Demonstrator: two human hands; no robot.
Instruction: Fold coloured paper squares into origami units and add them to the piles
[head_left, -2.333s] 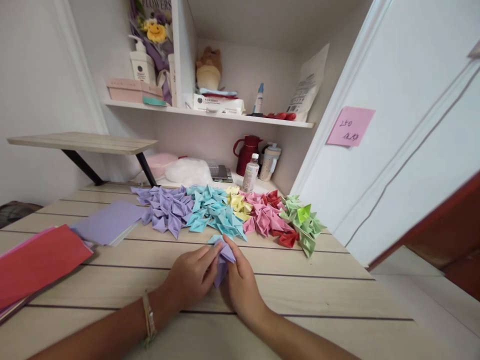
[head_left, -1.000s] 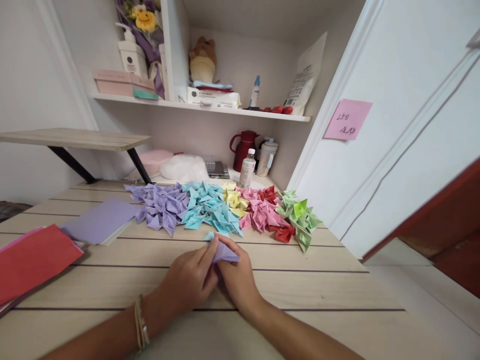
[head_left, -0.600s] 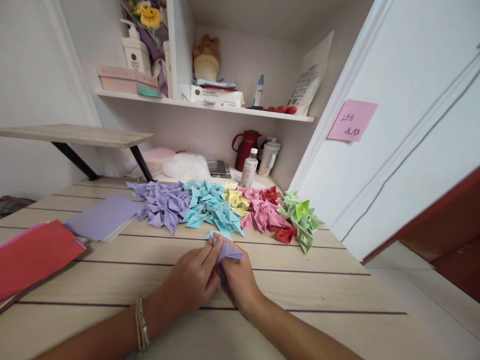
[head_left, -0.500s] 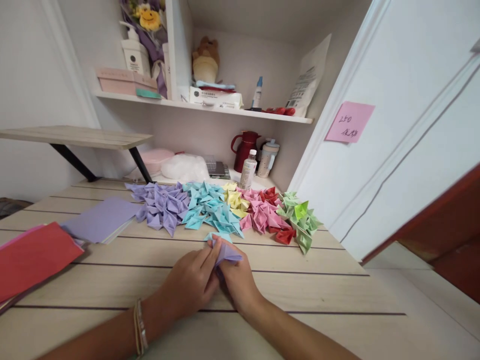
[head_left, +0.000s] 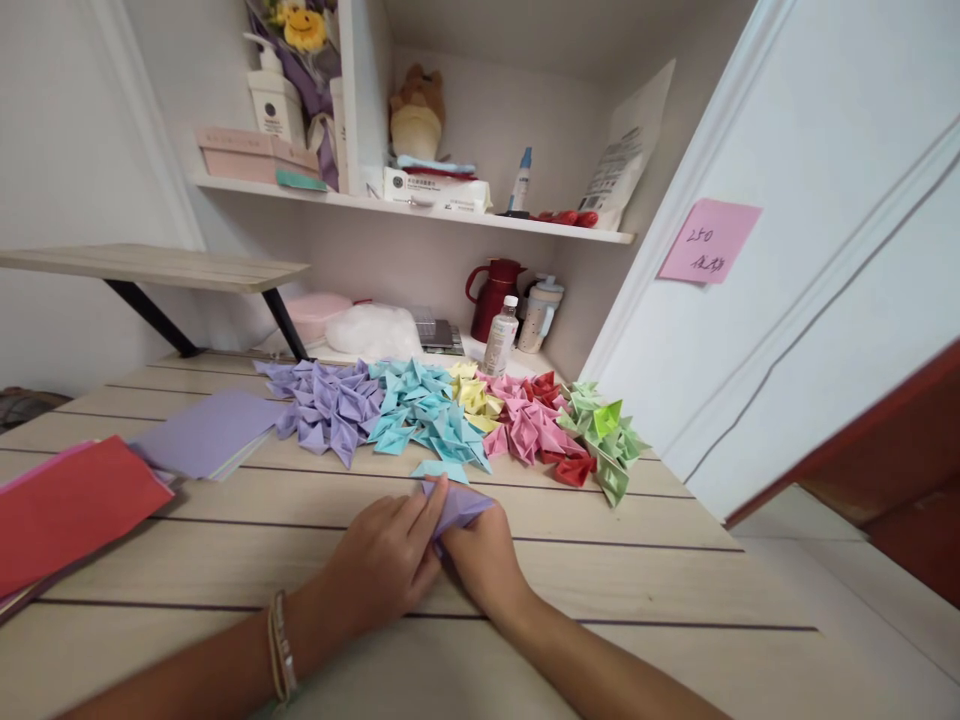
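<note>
Both of my hands meet over a small folded purple paper piece [head_left: 459, 504] near the middle of the wooden table [head_left: 637, 560]. My left hand [head_left: 382, 565] pinches its left side, fingers closed, a bracelet on the wrist. My right hand [head_left: 484, 558] grips it from below and the right. Just beyond lies a row of folded paper pieces: purple [head_left: 322, 405], blue [head_left: 424, 412], yellow [head_left: 472, 395], pink [head_left: 529, 425], red [head_left: 574, 468] and green [head_left: 607, 440].
Flat purple sheets [head_left: 210, 432] and red sheets [head_left: 67, 505] lie at the left. A red jug [head_left: 495, 295], a small bottle [head_left: 501, 337] and a cup [head_left: 541, 312] stand at the back under a loaded shelf [head_left: 420, 210]. A white door with a pink note [head_left: 709, 241] is at the right.
My hands have kept working the purple piece at the same spot; it has turned from hanging downward to lying flatter, pointing right. The view shifted slightly.
</note>
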